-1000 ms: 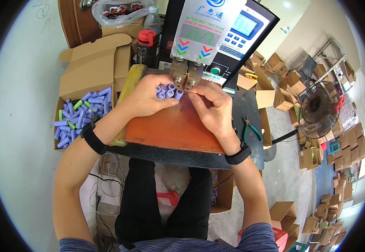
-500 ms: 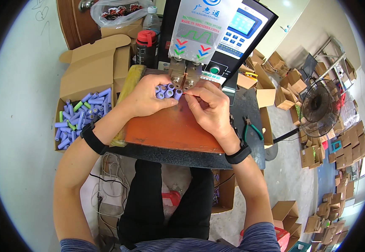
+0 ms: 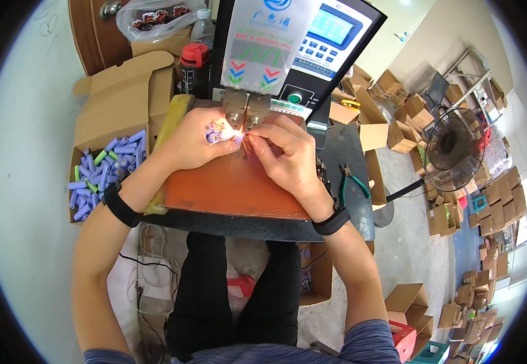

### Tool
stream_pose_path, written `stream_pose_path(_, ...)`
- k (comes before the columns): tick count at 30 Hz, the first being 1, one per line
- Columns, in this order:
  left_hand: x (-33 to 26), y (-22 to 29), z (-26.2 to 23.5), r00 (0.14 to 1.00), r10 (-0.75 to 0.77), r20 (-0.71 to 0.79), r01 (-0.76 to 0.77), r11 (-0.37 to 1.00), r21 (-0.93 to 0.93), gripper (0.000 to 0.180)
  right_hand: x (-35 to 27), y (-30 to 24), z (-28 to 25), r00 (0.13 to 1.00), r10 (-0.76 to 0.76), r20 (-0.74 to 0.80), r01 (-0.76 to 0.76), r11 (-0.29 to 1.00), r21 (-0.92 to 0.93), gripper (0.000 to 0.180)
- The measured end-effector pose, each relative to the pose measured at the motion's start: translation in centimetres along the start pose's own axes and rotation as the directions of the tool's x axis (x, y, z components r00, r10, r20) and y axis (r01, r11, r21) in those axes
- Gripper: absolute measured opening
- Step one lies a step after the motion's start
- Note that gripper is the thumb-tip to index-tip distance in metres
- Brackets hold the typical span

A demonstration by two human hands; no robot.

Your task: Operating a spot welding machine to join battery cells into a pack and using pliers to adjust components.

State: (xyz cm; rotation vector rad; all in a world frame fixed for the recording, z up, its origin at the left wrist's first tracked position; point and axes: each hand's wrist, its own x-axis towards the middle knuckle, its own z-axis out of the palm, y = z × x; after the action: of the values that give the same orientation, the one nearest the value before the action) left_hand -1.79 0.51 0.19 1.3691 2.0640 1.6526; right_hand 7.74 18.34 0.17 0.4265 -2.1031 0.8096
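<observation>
My left hand (image 3: 192,141) is wrapped round a bundle of purple cylindrical battery cells (image 3: 212,131), their ends facing me. The cells sit right under the metal electrode holders (image 3: 237,109) of a spot welder (image 3: 340,45). A bright flash with orange sparks (image 3: 240,134) bursts at the cell ends and hides part of them. From the right, my right hand (image 3: 289,156) pinches at the same spot, thumb and forefinger together. Whatever lies between those fingertips is too small and glare-covered to name. Black bands circle both wrists.
An orange mat (image 3: 233,191) covers the black bench, with a yellow wrapped bar (image 3: 171,139) along its left side. An open carton (image 3: 115,91) holds loose purple and green cells. Green-handled pliers (image 3: 353,182) lie right; a red-lidded bottle (image 3: 195,70) stands behind. A fan (image 3: 456,148) is farther right.
A bright flash and flying sparks have appeared at the cell ends under the electrodes. Both hands keep their grips. The whole view has shifted slightly.
</observation>
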Motion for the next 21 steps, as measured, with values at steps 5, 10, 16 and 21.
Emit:
stream_pose_path(5,-0.25,0.11,-0.27,0.998,-0.038,0.054,0.035,0.998,0.049,0.030,-0.11,-0.08,-0.11,1.000,-0.023,-0.004,0.023,1.000,-0.011,0.010)
stream_pose_path(10,-0.40,-0.05,-0.05,0.999,-0.041,0.011,0.041,0.999,0.012,0.025,-0.18,-0.22,-0.36,1.000,-0.010,0.022,0.010,1.000,-0.009,0.011)
stream_pose_path(16,-0.32,-0.05,-0.35,0.999,-0.052,0.001,0.052,0.998,-0.023,0.025,0.11,-0.28,0.17,1.000,0.005,0.027,-0.005,1.000,0.016,0.009)
stream_pose_path(21,-0.31,-0.47,-0.93,0.999,-0.044,0.003,0.043,0.991,0.130,0.027,0.31,-0.53,-0.20,0.999,0.014,0.042,-0.015,0.999,0.031,0.007)
